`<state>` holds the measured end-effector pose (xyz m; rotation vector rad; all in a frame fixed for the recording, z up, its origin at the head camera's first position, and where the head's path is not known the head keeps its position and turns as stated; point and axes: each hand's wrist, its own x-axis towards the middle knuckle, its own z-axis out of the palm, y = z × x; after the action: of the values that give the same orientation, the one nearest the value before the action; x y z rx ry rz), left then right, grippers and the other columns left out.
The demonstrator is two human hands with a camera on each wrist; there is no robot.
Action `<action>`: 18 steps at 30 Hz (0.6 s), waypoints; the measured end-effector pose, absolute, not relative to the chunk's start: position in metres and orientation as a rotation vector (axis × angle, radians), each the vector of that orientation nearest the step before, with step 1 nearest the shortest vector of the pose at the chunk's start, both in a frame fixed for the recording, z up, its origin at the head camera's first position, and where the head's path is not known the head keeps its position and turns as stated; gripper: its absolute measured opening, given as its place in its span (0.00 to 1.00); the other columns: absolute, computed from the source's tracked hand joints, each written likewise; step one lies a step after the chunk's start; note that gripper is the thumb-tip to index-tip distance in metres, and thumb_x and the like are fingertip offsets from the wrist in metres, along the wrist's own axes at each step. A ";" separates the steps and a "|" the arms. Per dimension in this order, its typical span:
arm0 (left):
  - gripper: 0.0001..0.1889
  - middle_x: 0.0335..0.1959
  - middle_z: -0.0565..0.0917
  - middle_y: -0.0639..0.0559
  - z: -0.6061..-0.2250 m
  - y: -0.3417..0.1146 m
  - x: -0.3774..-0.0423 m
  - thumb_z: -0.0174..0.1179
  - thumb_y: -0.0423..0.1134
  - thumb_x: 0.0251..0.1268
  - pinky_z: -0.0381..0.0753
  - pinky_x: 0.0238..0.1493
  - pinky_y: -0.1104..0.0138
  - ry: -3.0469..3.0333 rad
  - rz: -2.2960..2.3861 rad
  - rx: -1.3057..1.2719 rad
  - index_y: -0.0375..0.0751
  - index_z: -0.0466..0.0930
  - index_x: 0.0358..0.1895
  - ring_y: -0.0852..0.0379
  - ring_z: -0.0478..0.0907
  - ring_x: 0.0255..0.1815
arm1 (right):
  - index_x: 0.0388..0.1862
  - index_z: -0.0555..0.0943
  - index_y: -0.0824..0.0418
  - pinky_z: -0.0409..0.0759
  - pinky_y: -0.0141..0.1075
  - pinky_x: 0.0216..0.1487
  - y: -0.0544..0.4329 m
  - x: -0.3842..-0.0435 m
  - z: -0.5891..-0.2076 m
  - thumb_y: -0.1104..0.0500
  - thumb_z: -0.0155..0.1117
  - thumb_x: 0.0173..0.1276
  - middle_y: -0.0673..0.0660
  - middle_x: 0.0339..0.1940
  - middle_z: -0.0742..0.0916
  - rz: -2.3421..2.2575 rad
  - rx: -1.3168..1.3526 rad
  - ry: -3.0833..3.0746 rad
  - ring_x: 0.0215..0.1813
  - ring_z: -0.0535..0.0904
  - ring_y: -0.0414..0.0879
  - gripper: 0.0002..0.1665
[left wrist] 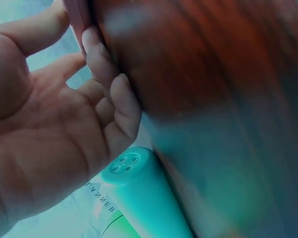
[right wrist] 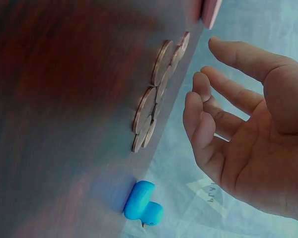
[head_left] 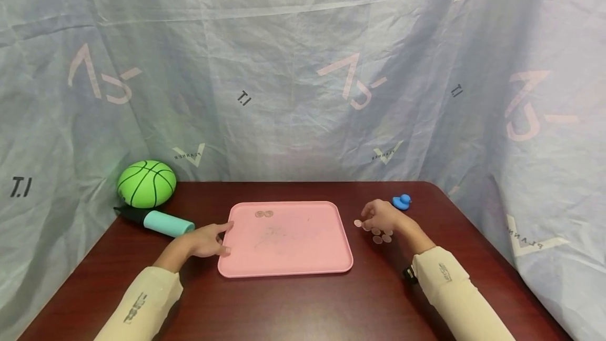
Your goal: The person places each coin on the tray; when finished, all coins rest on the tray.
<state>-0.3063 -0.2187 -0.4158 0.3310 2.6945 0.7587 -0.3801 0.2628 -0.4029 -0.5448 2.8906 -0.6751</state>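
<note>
A pink tray (head_left: 284, 238) lies on the dark wooden table, with two coins (head_left: 264, 214) side by side near its far left corner. My left hand (head_left: 208, 240) holds the tray's left edge; thumb and index finger reach over the rim, and the other fingers curl against its outside, as the left wrist view shows. Right of the tray, several coins (head_left: 377, 239) lie flat in a loose cluster. Just above them hovers my right hand (head_left: 382, 216), fingers loosely bent. In the right wrist view, a gap separates it from the coins (right wrist: 145, 109), and nothing sits between its fingers.
A blue toy duck (head_left: 402, 202) stands beyond my right hand. At the table's left side are a green ball (head_left: 147, 183) and a teal-and-black pump (head_left: 168, 223), whose end is close to my left wrist. A grey printed curtain (head_left: 293, 120) hangs behind the table.
</note>
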 end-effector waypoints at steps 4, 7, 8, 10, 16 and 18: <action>0.44 0.61 0.77 0.36 -0.417 -0.218 -0.307 0.71 0.42 0.58 0.73 0.57 0.48 2.708 0.752 0.323 0.35 0.60 0.75 0.49 0.77 0.48 | 0.44 0.84 0.65 0.79 0.43 0.40 0.262 -0.386 -0.406 0.59 0.73 0.59 0.51 0.27 0.85 -0.651 -0.517 2.882 0.28 0.79 0.44 0.16; 0.44 0.60 0.77 0.37 -0.419 -0.219 -0.308 0.70 0.43 0.58 0.74 0.57 0.47 2.714 0.735 0.321 0.36 0.60 0.76 0.49 0.78 0.48 | 0.44 0.84 0.65 0.79 0.46 0.45 0.261 -0.390 -0.408 0.57 0.73 0.61 0.51 0.27 0.85 -0.639 -0.512 2.874 0.29 0.80 0.44 0.16; 0.43 0.60 0.77 0.37 -0.418 -0.218 -0.307 0.70 0.43 0.58 0.74 0.57 0.47 2.713 0.734 0.316 0.36 0.60 0.76 0.49 0.78 0.48 | 0.44 0.84 0.65 0.79 0.46 0.46 0.260 -0.390 -0.409 0.56 0.73 0.61 0.51 0.27 0.85 -0.644 -0.505 2.870 0.29 0.80 0.44 0.16; 0.44 0.61 0.77 0.36 -0.418 -0.219 -0.307 0.70 0.43 0.58 0.73 0.58 0.47 2.715 0.727 0.311 0.36 0.60 0.76 0.49 0.78 0.49 | 0.44 0.84 0.66 0.79 0.46 0.46 0.259 -0.391 -0.410 0.57 0.73 0.62 0.50 0.26 0.85 -0.651 -0.507 2.861 0.28 0.80 0.44 0.16; 0.43 0.60 0.77 0.36 -0.415 -0.219 -0.306 0.70 0.43 0.58 0.74 0.57 0.47 2.714 0.731 0.325 0.36 0.60 0.75 0.49 0.78 0.48 | 0.42 0.84 0.65 0.79 0.44 0.42 0.257 -0.394 -0.414 0.57 0.73 0.62 0.50 0.24 0.84 -0.650 -0.503 2.844 0.25 0.79 0.45 0.14; 0.44 0.60 0.77 0.36 -0.414 -0.220 -0.305 0.70 0.43 0.58 0.74 0.57 0.47 2.713 0.739 0.325 0.36 0.60 0.76 0.49 0.78 0.48 | 0.41 0.84 0.64 0.79 0.44 0.42 0.256 -0.395 -0.415 0.57 0.74 0.62 0.50 0.24 0.84 -0.637 -0.508 2.854 0.25 0.79 0.45 0.14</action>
<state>-0.3055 -0.2198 -0.4145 0.3249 2.7127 0.7390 -0.3952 0.2562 -0.4146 -0.5081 2.8543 -0.6369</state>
